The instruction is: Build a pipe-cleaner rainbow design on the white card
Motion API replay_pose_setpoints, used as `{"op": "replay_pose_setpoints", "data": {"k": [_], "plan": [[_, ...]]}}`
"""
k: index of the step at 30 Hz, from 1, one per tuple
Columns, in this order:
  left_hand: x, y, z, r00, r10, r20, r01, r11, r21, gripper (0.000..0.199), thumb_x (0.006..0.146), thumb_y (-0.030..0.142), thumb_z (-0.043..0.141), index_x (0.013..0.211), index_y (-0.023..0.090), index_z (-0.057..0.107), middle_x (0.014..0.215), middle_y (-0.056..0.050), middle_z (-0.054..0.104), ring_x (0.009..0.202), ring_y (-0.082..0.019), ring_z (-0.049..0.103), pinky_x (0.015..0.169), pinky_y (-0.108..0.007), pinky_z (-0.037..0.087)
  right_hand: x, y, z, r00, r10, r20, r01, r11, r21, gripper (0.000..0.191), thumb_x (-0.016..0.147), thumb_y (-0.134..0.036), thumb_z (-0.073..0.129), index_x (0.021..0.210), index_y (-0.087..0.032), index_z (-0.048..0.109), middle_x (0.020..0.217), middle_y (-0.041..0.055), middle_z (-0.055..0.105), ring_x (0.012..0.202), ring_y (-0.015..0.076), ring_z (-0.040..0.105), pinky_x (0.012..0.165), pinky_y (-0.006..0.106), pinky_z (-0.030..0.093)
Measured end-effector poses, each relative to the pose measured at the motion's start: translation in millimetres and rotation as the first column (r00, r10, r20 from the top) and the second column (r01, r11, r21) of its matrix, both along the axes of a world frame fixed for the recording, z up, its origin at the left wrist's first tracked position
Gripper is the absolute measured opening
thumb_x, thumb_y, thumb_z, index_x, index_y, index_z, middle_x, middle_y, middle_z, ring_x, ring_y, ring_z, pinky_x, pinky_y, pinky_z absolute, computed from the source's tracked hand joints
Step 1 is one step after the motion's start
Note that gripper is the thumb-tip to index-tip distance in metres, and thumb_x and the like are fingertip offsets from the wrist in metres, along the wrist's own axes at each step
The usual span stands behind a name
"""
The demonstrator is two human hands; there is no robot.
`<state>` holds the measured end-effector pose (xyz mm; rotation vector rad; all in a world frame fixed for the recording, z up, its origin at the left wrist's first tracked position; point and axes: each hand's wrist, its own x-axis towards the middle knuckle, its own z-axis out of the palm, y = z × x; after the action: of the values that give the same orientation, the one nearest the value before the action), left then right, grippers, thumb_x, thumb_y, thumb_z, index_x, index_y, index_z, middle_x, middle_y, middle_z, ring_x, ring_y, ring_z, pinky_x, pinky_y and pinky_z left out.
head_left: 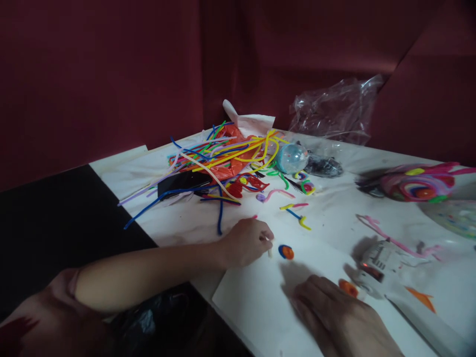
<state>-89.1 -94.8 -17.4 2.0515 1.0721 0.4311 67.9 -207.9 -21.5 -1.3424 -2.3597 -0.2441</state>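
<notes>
- Here, a small pale piece [270, 251] is pinched by the left hand [247, 243], its upper end hidden.
- Just beside it, a blue-and-orange disc [286, 252] is set on white paper [249, 297].
- The right hand [334, 312] is cut off below; its grip cannot be told.

White tabletop [330, 218], heaped pipe cleaners [230, 154], clear-topped ball [293, 158], pink fish-like craft [412, 183], paper sheet [247, 302]
</notes>
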Motion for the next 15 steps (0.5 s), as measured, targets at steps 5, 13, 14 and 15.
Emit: {"op": "replay_pose_setpoints", "data": {"k": [5, 13, 14, 15], "plan": [[-2.3, -1.7, 5.9, 0.967, -0.133, -0.216, 0.201, 0.920, 0.336, 0.015, 0.069, 0.023, 0.054, 0.080, 0.015, 0.061, 0.076, -0.004, 0.059, 0.077, -0.017, 0.053, 0.069, -0.026, 0.040, 3.5, -5.2, 2.2, 0.999, 0.028, 0.035, -0.028, 1.000, 0.001, 0.054, 0.097, -0.026, 0.014, 0.067, -0.018, 0.059, 0.065, 0.0030, 0.057, 0.055, 0.0138, 0.057, 0.045, 0.022, 0.048], [-4.7, 4.2, -3.1, 0.939, -0.088, -0.332, 0.216, 0.903, 0.372, 0.016, 0.072, 0.027, 0.049, 0.083, 0.017, 0.056, 0.074, -0.003, 0.060, 0.069, -0.016, 0.053, 0.057, -0.025, 0.037, 7.3, -2.9, 12.2, 1.000, 0.013, 0.017, -0.015, 0.996, 0.092, 0.054, 0.096, -0.023, 0.017, 0.067, -0.018, 0.062, 0.064, 0.0020, 0.058, 0.054, 0.0136, 0.057, 0.046, 0.024, 0.048], [-3.7, 5.0, -4.4, 0.933, -0.077, -0.351, 0.215, 0.902, 0.375, 0.015, 0.074, 0.026, 0.046, 0.082, 0.017, 0.056, 0.074, -0.003, 0.060, 0.068, -0.016, 0.053, 0.057, -0.025, 0.037, 6.3, -2.8, 13.7, 1.000, 0.015, 0.015, -0.016, 0.995, 0.099, 0.054, 0.096, -0.022, 0.017, 0.067, -0.018, 0.062, 0.064, 0.0020, 0.058, 0.054, 0.0135, 0.057, 0.046, 0.024, 0.048], [-2.4, 5.6, -5.4, 0.928, -0.066, -0.368, 0.215, 0.900, 0.379, 0.015, 0.075, 0.025, 0.044, 0.079, 0.016, 0.056, 0.072, -0.004, 0.060, 0.067, -0.017, 0.054, 0.057, -0.026, 0.037, 5.1, -2.9, 15.0, 1.000, 0.023, 0.021, -0.025, 0.995, 0.097, 0.054, 0.096, -0.022, 0.017, 0.067, -0.018, 0.062, 0.065, 0.0021, 0.058, 0.054, 0.0133, 0.057, 0.045, 0.024, 0.048]]}}
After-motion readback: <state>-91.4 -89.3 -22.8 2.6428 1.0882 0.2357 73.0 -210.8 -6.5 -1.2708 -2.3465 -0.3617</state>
